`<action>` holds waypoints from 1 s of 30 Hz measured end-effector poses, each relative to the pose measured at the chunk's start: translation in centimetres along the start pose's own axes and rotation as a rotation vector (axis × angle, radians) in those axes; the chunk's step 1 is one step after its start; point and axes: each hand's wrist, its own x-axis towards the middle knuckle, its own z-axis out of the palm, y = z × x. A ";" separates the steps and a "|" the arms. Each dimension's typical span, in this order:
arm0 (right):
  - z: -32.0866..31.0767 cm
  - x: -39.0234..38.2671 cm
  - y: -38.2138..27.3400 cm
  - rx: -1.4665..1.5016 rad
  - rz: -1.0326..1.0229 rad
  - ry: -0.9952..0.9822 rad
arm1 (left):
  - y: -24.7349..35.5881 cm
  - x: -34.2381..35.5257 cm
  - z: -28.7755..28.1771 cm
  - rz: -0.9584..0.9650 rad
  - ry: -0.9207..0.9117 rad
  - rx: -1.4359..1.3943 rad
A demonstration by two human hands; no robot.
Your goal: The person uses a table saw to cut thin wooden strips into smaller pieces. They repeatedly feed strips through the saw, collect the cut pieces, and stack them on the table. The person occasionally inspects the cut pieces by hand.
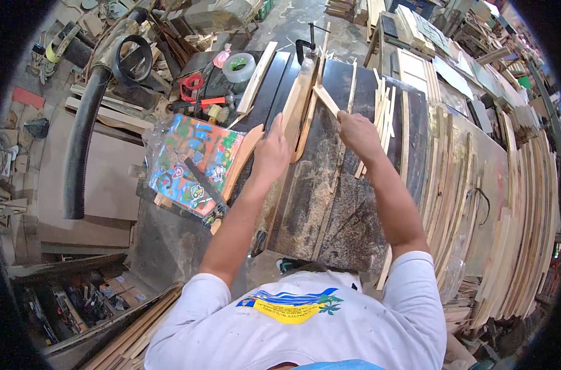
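A long, pale wooden board [298, 92] lies lengthwise on the dark workbench, with a black C-clamp [306, 48] at its far end. My left hand [272, 153] is closed at the board's left edge, its fingers partly hidden. In my right hand [359, 134] is a short, flat strip of light wood [327, 100], gripped at its near end. The strip slants up and left, its far end close to the board's right side. Beside the board lies a narrow, round-ended wooden piece [303, 137]. Left of my left hand rests a curved wooden piece [246, 154].
A colourful printed sheet [191, 160] with a dark flat tool [205, 185] lies at left. Behind it are a tape roll [238, 66] and a red-handled hammer [211, 101]. Thin wood strips [385, 114] lie at right, beside stacked slats [521, 209]. Sawdust covers the bench [360, 216].
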 end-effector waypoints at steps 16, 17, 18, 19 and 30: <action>-1.0 -22.4 -2.6 -0.046 0.305 0.001 | -1.4 -18.3 -2.0 -0.498 0.019 -0.643; 0.0 -21.6 -2.0 -0.108 0.213 0.095 | -1.9 -19.0 -1.4 -0.456 0.021 -0.592; 0.9 -19.5 -2.1 -0.002 0.292 0.051 | -2.2 -19.7 -1.0 -0.414 0.024 -0.538; 1.9 -16.7 -2.4 0.104 0.373 0.007 | -2.3 -20.2 -0.7 -0.370 0.027 -0.484; 7.9 -7.3 -5.5 0.513 0.364 0.027 | 0.6 -22.8 -0.7 -0.519 0.018 -0.568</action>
